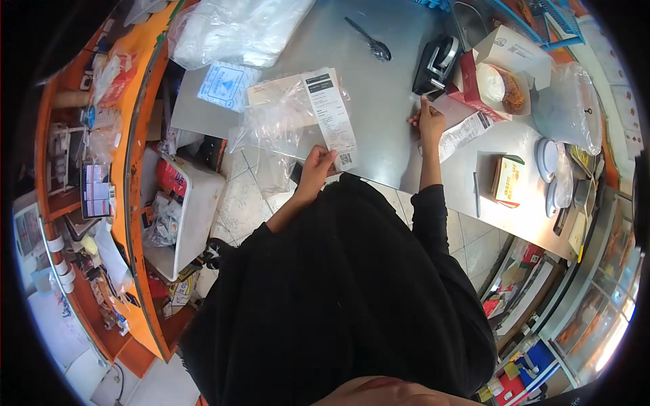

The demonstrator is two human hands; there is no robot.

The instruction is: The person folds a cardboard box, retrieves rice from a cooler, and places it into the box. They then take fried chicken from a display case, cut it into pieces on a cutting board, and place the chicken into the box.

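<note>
My left hand (317, 170) pinches the lower end of a long printed receipt (330, 111). That receipt lies over a clear plastic bag (277, 125) at the table's near edge. My right hand (430, 123) is closed, its fingertips at the front of a black tape dispenser (437, 64); what they pinch is too small to make out. Beside that hand a second receipt (464, 137) lies on the metal table. An open red and white food box (474, 84) stands right of the dispenser, with rice (489, 82) and a piece of fried chicken (515, 95) inside.
A black spoon (371, 40) lies toward the back of the metal table (379, 122). White plastic bags (237, 30) and a blue-printed packet (228, 86) are at the left. A pen (477, 194) and a small yellow box (506, 181) sit at the right. Orange shelving (132, 203) borders the left.
</note>
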